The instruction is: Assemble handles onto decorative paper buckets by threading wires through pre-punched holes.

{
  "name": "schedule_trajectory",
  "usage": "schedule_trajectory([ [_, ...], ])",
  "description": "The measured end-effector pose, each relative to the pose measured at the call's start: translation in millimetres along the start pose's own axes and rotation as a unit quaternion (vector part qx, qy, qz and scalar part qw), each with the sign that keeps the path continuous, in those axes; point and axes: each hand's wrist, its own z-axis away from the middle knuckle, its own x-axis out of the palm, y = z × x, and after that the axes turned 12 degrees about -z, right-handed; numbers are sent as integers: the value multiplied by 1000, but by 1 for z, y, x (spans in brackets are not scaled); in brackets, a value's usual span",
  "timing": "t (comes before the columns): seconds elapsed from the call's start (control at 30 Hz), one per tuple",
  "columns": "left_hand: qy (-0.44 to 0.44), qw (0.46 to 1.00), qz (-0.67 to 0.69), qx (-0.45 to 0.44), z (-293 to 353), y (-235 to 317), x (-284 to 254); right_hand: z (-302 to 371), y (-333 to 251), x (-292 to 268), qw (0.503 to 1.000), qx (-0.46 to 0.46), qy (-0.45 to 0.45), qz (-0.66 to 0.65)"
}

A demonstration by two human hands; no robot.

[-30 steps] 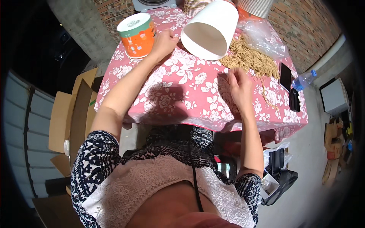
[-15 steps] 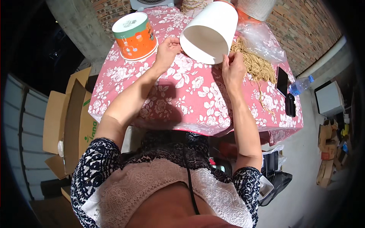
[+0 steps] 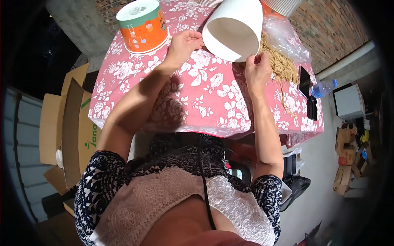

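A white paper bucket point(image 3: 251, 20) lies tilted on the table, its round mouth facing me and its inside bare. My right hand point(image 3: 258, 73) is closed at the right of the rim, thumb and fingers pinched on the edge. At the left of the rim is my left hand point(image 3: 183, 48), fingers bent and fingertips against the edge; whether a thin strand is also between them cannot be made out. An orange and green printed bucket point(image 3: 143, 33) stands upside down to the left, close to my left hand. Tan twisted cord point(image 3: 281, 67) lies heaped beside my right hand.
A pink flowered cloth point(image 3: 205, 110) covers the table. Clear plastic wrap point(image 3: 287, 39), a phone point(image 3: 304, 82), a black case point(image 3: 312, 108) and a water bottle point(image 3: 324, 88) lie along its right side. Stacked buckets point(image 3: 286, 6) stand behind; cardboard boxes point(image 3: 74, 131) sit at left.
The whole view has shifted, so the table sits higher in it. The white bucket and both my hands have moved slightly right, away from the orange bucket.
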Motion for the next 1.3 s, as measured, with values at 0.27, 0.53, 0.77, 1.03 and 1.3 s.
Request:
schedule_trajectory([
  [0.27,-43,999,-10,-12,7,5,7,6,4,4,999,30,-15,-39],
  [0.53,122,974,-192,-4,-8,-5,-17,6,1,-18,941,95,-128,-297],
  [0.77,28,992,-97,-79,31,104,-46,-18,46,-49,969,139,175,-104],
  [1.03,20,980,-138,-144,79,124,-44,-16,71,-59,989,107,82,59],
  [1.3,281,926,-238,83,118,99,-35,-15,81,-62,989,114,19,89],
])
